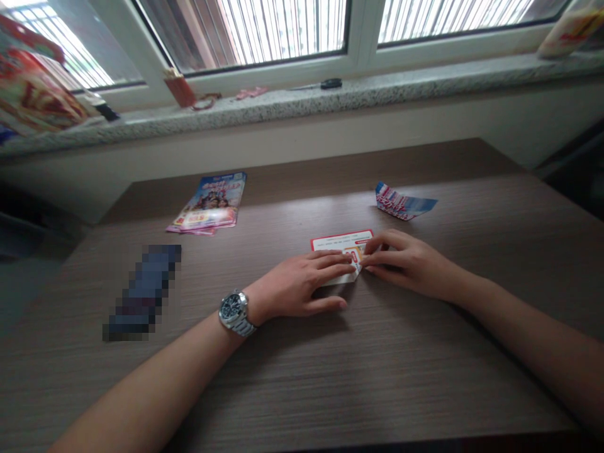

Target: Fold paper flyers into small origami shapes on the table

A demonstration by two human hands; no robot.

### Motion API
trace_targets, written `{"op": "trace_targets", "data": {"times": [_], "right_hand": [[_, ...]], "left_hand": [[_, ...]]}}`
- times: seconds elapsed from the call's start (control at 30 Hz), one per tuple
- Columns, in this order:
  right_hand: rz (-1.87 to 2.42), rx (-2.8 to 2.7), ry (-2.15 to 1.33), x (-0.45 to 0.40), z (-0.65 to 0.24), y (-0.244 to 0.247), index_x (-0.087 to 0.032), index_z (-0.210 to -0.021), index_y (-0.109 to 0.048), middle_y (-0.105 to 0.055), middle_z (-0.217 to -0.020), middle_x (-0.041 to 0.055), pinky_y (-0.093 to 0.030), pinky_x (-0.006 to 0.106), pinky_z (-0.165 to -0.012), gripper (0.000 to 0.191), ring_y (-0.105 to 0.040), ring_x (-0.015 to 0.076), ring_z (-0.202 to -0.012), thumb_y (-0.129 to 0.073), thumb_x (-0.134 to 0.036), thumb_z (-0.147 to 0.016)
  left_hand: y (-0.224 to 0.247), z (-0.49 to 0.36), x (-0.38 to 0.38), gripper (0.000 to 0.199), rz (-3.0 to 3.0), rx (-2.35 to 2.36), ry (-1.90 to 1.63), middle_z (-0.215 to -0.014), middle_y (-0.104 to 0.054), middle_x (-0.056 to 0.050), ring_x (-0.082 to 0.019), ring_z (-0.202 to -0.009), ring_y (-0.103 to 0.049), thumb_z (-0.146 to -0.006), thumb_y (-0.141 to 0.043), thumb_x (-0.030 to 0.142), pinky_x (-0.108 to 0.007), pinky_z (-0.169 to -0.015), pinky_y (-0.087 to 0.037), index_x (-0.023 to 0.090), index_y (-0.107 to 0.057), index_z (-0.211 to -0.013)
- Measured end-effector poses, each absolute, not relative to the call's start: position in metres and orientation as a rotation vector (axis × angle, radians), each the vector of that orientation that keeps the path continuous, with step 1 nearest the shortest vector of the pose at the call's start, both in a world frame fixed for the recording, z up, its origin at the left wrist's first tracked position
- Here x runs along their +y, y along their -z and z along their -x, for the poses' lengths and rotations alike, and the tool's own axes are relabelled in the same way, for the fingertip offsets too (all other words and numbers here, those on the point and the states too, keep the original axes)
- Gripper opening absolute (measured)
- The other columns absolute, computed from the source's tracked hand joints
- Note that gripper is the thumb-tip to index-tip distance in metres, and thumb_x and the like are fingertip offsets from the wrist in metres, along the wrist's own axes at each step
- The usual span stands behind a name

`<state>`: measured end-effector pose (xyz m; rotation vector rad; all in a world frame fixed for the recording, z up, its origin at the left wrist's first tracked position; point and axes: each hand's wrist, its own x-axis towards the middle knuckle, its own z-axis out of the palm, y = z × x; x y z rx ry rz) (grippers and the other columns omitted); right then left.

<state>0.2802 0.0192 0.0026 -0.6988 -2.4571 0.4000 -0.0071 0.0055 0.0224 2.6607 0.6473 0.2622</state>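
A small white sheet of paper with a red edge (337,240) lies on the brown table in front of me. My left hand (302,283) rests flat on its lower left part, fingers spread and thumb apart; a silver watch (234,312) is on that wrist. At the sheet's right edge my right hand (408,259) pinches the paper between thumb and fingertips, where a corner looks folded. Both hands cover parts of the sheet. Beyond my right hand stands a folded blue and pink paper (404,204).
Colourful leaflets (212,200) lie in a stack at the back left of the table (283,390). A blurred-out dark object (144,292) is nearer on the left. Behind, a stone window sill (278,100) holds a red box (180,89) and a black-handled tool (331,83).
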Motion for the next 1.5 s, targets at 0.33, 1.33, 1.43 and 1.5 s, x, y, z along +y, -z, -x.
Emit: {"op": "trace_targets", "data": {"times": [0.33, 1.33, 1.43, 1.5], "right_hand": [[0.574, -2.638, -0.455, 0.0142, -0.2777, -0.0002, -0.025, -0.120, -0.074, -0.066, -0.100, 0.0090, -0.051, 0.034, -0.082, 0.026, -0.063, 0.0201, -0.092, -0.059, -0.025, -0.099], [0.453, -2.685, -0.585, 0.0159, -0.2781, -0.0066, -0.021, -0.118, -0.075, -0.069, -0.104, 0.0102, -0.049, 0.032, -0.086, 0.024, -0.064, 0.0191, -0.096, -0.060, -0.022, -0.099], [0.492, -2.645, -0.608, 0.0147, -0.2782, -0.0042, -0.020, -0.119, -0.074, -0.069, -0.103, 0.0098, -0.049, 0.029, -0.084, 0.025, -0.065, 0.0182, -0.095, -0.057, -0.021, -0.101], [0.518, -2.645, -0.577, 0.0142, -0.2775, -0.0031, -0.020, -0.119, -0.074, -0.069, -0.101, 0.0098, -0.049, 0.029, -0.083, 0.026, -0.065, 0.0185, -0.095, -0.056, -0.021, -0.101]], "left_hand": [[-0.0136, 0.0070, 0.0067, 0.047, -2.703, 0.690, -0.295, -0.157, -0.046, -0.011, -0.023, -0.146, -0.045, -0.105, -0.048, 0.037, -0.042, -0.122, -0.039, 0.020, -0.048, -0.149], [-0.0134, 0.0079, 0.0073, 0.048, -2.733, 0.670, -0.258, -0.159, -0.043, -0.011, -0.024, -0.147, -0.043, -0.106, -0.047, 0.038, -0.042, -0.121, -0.040, 0.020, -0.046, -0.150], [-0.0132, 0.0081, 0.0076, 0.047, -2.725, 0.667, -0.266, -0.160, -0.043, -0.011, -0.025, -0.147, -0.043, -0.106, -0.047, 0.038, -0.042, -0.121, -0.040, 0.021, -0.046, -0.150], [-0.0128, 0.0083, 0.0078, 0.048, -2.722, 0.664, -0.270, -0.160, -0.043, -0.011, -0.025, -0.147, -0.043, -0.105, -0.048, 0.038, -0.042, -0.121, -0.040, 0.021, -0.045, -0.151]]}}
